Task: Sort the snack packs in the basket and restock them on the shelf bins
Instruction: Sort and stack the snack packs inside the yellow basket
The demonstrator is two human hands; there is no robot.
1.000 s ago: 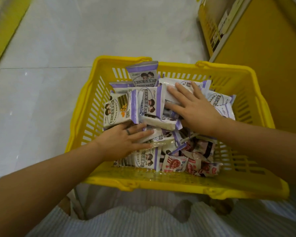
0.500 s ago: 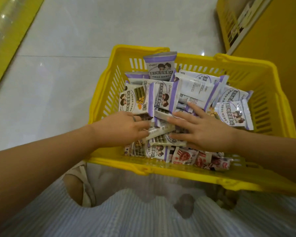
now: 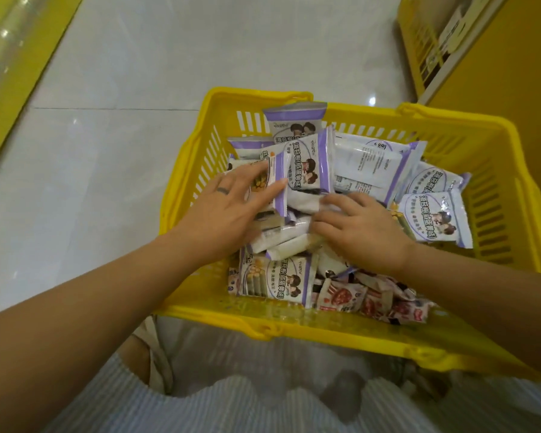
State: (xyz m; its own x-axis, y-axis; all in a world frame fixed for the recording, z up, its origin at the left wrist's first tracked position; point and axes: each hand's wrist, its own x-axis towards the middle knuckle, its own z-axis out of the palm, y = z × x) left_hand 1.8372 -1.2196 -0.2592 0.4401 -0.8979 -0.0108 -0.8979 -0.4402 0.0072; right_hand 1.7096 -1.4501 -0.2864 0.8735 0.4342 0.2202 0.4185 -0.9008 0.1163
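Our left hand (image 3: 228, 210) lies flat on the purple seaweed-roll packs (image 3: 310, 164), right hand (image 3: 363, 228) curled in, grip unclear; rake hard and we spill packs over the yellow basket (image 3: 186, 182).

The Chinese name 海苔卷(咸蛋黄味) shows in dark print on purple-and-white snack packs (image 3: 369, 164) in a yellow basket (image 3: 450, 126): an upright pack (image 3: 306, 165) at the centre, a pack by the right wall (image 3: 434, 218) and a pack at the near edge (image 3: 281, 281), while the lettering on the red packs (image 3: 341, 296) at the near edge is too blurred to read.
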